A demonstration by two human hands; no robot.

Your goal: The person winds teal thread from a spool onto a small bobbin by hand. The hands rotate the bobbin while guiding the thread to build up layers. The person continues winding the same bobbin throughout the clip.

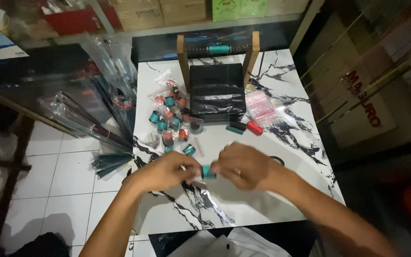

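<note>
You were partway through bagging one small spool, as I judge it: your left hand (165, 170) and right hand (243, 165) met over the near half of the marble table (281, 200), with a teal spool (208, 172) held between them. The frame was blurred by motion, so the finer grip was hard to read.

Starting at nine o'clock from your hands, a sheaf of long clear sleeves (86, 119) hung off the table's left edge over the tiled floor (58, 176). Your left forearm came up from seven o'clock, wrist bent inward, fingers curled together and pinching at the spool's left end; something clear and thin seemed to lie under them, but I could not tell whether it was a bag.

At twelve o'clock from the spool lay a heap of bagged spools (172, 119), teal and orange, and beyond it a black roll on a wooden stand (217, 90). At one o'clock lay two loose spools (246, 127), one dark with teal, one red, just beside a stack of small clear bags (261, 107).

Your right forearm came in from five o'clock, hand palm-down, fingers closed around the spool's right end, thumb hidden.

The next move, in my judgement, called for a steady left pinch while the right hand guided the spool squarely, without it slipping sideways.
</note>
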